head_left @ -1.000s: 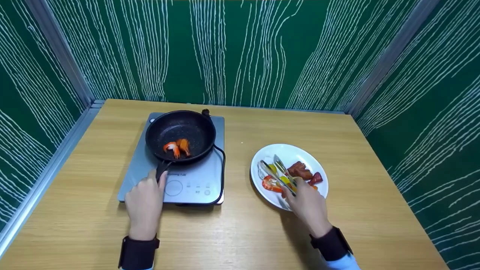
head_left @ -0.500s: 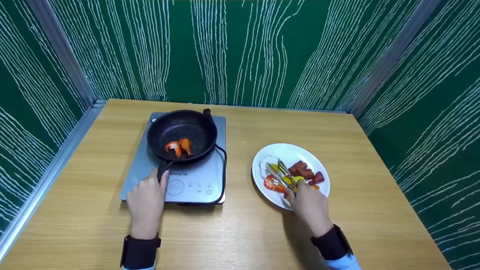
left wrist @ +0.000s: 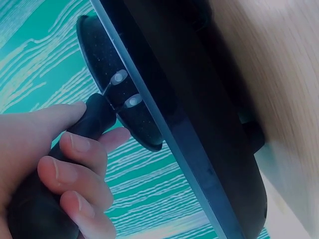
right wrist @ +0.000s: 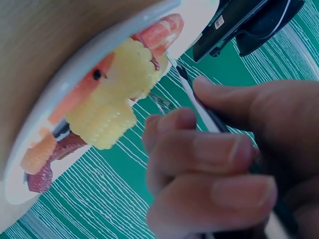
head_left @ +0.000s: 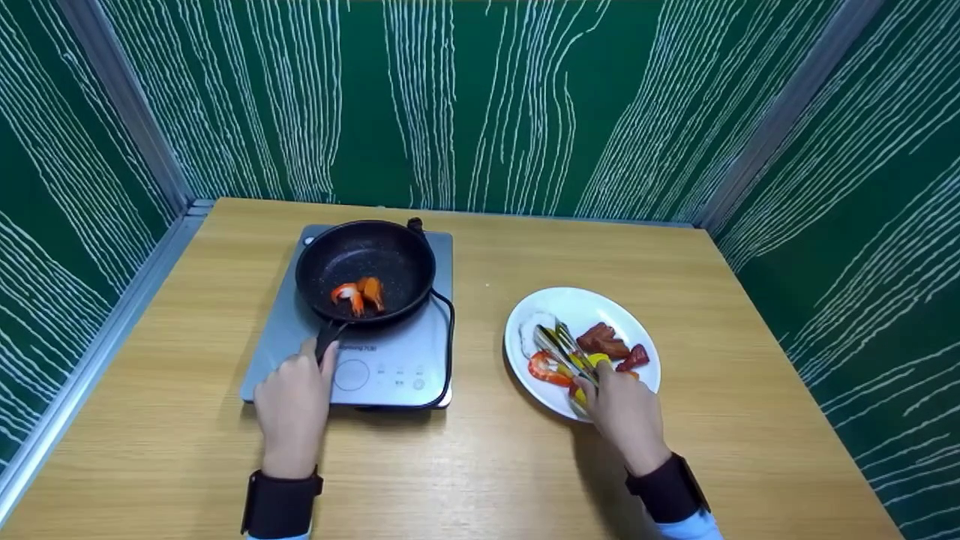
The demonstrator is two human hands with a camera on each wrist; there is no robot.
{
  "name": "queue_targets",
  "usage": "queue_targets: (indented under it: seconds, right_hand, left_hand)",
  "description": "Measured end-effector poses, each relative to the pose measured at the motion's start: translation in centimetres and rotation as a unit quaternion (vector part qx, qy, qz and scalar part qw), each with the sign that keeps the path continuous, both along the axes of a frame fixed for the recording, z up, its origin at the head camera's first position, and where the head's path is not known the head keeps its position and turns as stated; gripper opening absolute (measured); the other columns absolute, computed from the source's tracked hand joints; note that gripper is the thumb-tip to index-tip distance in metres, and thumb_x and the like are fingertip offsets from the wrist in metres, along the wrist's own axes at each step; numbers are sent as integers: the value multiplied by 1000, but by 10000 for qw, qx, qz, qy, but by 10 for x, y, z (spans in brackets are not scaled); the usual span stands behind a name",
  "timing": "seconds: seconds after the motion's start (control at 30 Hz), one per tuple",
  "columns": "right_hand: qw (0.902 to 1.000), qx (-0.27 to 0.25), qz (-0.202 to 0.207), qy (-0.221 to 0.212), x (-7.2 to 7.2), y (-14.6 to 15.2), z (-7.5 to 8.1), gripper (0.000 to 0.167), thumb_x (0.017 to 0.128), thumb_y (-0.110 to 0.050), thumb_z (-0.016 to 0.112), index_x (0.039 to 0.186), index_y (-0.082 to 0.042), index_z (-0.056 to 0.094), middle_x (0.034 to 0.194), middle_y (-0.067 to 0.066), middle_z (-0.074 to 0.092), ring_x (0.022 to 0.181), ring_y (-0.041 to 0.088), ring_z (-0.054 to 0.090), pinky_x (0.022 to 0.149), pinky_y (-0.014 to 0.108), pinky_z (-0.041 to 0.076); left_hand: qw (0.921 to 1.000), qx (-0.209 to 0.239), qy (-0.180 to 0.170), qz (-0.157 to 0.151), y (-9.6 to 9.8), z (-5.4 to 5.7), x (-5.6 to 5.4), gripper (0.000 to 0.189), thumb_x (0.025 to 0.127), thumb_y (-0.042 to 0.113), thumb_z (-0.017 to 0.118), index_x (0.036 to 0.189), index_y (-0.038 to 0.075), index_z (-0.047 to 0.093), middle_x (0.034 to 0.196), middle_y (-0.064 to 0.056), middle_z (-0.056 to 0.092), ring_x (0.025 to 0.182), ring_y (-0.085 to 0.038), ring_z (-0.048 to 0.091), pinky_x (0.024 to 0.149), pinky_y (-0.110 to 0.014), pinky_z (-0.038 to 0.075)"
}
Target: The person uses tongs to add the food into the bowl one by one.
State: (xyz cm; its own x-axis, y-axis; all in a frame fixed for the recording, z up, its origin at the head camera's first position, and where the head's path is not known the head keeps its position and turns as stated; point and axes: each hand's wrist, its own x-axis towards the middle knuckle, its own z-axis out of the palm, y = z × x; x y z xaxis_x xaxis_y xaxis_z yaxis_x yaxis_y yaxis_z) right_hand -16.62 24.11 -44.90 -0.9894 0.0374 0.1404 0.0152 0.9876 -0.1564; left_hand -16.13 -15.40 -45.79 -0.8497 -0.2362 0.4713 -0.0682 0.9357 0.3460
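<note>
My left hand grips the black handle of a frying pan. In the pan lie a shrimp and an orange-brown piece of food. My right hand holds metal tongs low over a white plate, their arms close together. Around the tips on that plate are a white egg-like piece, another shrimp and yellow corn-like pieces. Brown meat and a dark red piece lie further right. The tongs hide part of the food.
Under the pan is a flat induction cooker, a black cord running along its right side. The wooden table extends between cooker and plate. Green panels with white streaks enclose the back and sides.
The tongs' arms have drawn closer together over the plate, and their tips have shifted slightly right and nearer. The left hand and pan stay in place.
</note>
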Motion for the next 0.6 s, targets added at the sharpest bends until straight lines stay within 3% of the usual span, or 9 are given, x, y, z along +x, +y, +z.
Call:
queue_targets:
  seconds: [0.1,0.37,0.6]
  right_hand:
    - [9999,15,30,95,1,3,-2,36,97,-34,69,96,2,63,68,16,61,57,33,60,50,46,44]
    - [9995,-60,-91,-295,0,8,-4,42,99,-38,66,109,2,63,67,9,55,54,23,50,50,33,34]
    - [9988,-148,-227,-402,-2,9,-6,45,100,-41,65,111,3,63,68,8,54,56,22,49,52,31,32]
  left_hand:
    - [10000,-53,-7,20,1,0,0,37,101,35,64,105,-2,70,65,-23,66,53,-43,65,43,-51,46]
    - [9999,-36,-148,34,-1,2,0,39,101,36,64,104,-2,70,64,-22,66,51,-41,63,42,-48,44]
    - [9998,30,-173,-8,0,3,0,39,101,35,64,107,-2,70,65,-22,67,52,-41,64,42,-47,44]
